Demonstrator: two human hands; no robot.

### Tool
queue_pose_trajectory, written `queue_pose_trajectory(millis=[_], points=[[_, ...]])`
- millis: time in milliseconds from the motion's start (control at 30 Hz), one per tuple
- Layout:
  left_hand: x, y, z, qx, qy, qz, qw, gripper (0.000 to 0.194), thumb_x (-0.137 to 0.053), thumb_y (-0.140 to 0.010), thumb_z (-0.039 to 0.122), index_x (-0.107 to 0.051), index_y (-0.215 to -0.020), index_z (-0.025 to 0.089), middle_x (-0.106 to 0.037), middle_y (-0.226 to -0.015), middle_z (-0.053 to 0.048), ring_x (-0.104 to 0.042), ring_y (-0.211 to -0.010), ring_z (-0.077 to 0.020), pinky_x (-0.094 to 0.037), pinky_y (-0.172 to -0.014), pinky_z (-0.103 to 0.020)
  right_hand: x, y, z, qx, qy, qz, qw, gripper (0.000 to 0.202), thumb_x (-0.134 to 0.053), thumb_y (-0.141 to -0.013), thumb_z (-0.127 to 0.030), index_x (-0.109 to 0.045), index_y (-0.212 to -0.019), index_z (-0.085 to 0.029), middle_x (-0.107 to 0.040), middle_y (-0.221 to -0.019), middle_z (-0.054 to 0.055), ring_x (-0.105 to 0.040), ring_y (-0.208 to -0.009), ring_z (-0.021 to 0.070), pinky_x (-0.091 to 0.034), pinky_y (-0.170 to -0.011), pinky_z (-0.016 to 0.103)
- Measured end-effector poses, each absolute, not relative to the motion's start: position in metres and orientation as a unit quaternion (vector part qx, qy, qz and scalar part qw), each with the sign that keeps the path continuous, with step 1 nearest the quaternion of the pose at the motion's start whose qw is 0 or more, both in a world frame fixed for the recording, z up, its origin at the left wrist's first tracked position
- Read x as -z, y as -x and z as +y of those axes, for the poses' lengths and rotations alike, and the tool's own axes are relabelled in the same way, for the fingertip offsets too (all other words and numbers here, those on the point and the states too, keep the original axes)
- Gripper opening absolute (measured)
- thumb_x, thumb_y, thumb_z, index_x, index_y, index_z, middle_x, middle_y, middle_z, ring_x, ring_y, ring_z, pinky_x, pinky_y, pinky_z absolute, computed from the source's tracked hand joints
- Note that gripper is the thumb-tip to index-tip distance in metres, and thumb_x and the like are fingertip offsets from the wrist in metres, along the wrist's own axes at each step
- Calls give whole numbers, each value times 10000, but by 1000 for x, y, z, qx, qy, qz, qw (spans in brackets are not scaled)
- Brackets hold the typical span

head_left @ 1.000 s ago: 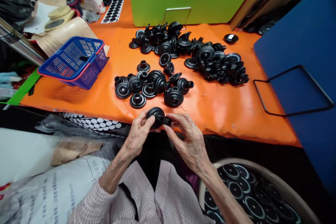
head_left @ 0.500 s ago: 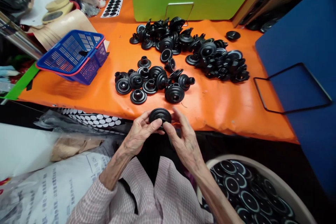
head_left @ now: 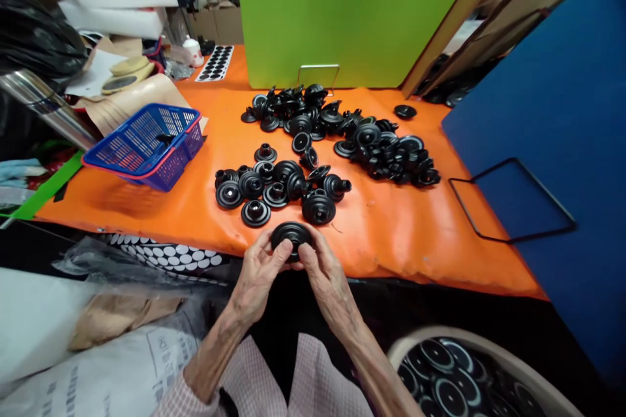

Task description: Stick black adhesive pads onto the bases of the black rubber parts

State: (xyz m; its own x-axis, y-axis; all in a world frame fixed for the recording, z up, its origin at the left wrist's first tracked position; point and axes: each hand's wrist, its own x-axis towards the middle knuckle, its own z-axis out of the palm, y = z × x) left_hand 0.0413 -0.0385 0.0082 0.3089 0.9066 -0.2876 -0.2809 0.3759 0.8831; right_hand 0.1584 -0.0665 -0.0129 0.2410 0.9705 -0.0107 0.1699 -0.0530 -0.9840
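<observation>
A round black ringed part [head_left: 292,234] is held at the front edge of the orange table [head_left: 391,234]. My left hand [head_left: 259,270] grips its left side, thumb on the near face. On its right side my right hand [head_left: 325,267] holds it too, the thumb pressed near the centre and the fingers round the rim. Just beyond my hands lies a loose group of similar black parts [head_left: 255,210], some with their stems up. Farther back is a larger heap of black parts [head_left: 300,124], which runs on to the right.
A blue basket [head_left: 166,163] with a small black item stands at the left. A green board [head_left: 323,13] rises behind, and a blue board [head_left: 538,111] with a wire frame leans at the right. A tub [head_left: 405,340] of black discs sits at the lower right.
The camera view has tilted up, so the table appears lower. My right fingers have closed in round the right side of the black part, where they were more spread before.
</observation>
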Motion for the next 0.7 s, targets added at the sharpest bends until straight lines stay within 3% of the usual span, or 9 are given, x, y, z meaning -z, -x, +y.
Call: queue_pose_trajectory(millis=[133, 267, 367, 533, 633, 700], points=[[-13, -50, -9, -406, -414, 436, 688, 490, -673, -805, 422, -570, -1202, 154, -654, -1172, -119, -644, -1018, -235, -538, -832, -307, 3, -168, -46, -196, 640, -550, 499, 470, -497, -916, -473, -486, -1304, -208, -574, -1231, 138, -551, -1134, 269, -487, -950, 482], [-6, -56, 5, -409, -491, 536, 552, 580, -713, -757, 405, -543, -1267, 187, -562, -1297, -150, -609, -1070, -295, -519, -857, -369, 13, -173, -41, -14, 656, -595, 464, 384, -487, -939, -366, -500, -1295, -223, -543, -1168, 155, -515, -1111, 290, -446, -960, 555], [-1, -58, -1, -396, -561, 590, 424, 519, -689, -774, 341, -582, -1259, 194, -534, -1320, -163, -520, -1196, -354, -431, -992, -424, 34, -173, -47, -16, 659, -622, 422, 410, -504, -931, -332, -477, -1328, -232, -421, -1326, 180, -447, -1218, 324, -444, -968, 588], [8, -42, -14, -324, -678, 631, 194, 579, -547, -866, 433, -503, -1364, 142, -508, -1293, -223, -498, -1198, -382, -406, -991, -511, 54, -176, -41, -96, 593, -668, 440, 473, -481, -918, -219, -413, -1372, -335, -280, -1501, 106, -348, -1368, 338, -416, -1058, 593], [22, -29, -7, -289, -716, 633, 56, 778, -635, -772, 558, -447, -1416, 163, -331, -1472, -245, -272, -1375, -438, -247, -1083, -618, 54, -180, -30, -127, 552, -689, 452, 532, -446, -919, -181, -361, -1396, -399, -222, -1564, 37, -300, -1414, 329, -376, -1107, 591], [34, -27, 3, -266, -738, 619, 42, 848, -634, -749, 608, -395, -1452, 198, -170, -1561, -229, -134, -1432, -447, -211, -1091, -639, 55, -180, -25, -141, 536, -702, 446, 563, -418, -920, -166, -327, -1414, -419, -164, -1592, 6, -291, -1420, 327, -403, -1098, 577]])
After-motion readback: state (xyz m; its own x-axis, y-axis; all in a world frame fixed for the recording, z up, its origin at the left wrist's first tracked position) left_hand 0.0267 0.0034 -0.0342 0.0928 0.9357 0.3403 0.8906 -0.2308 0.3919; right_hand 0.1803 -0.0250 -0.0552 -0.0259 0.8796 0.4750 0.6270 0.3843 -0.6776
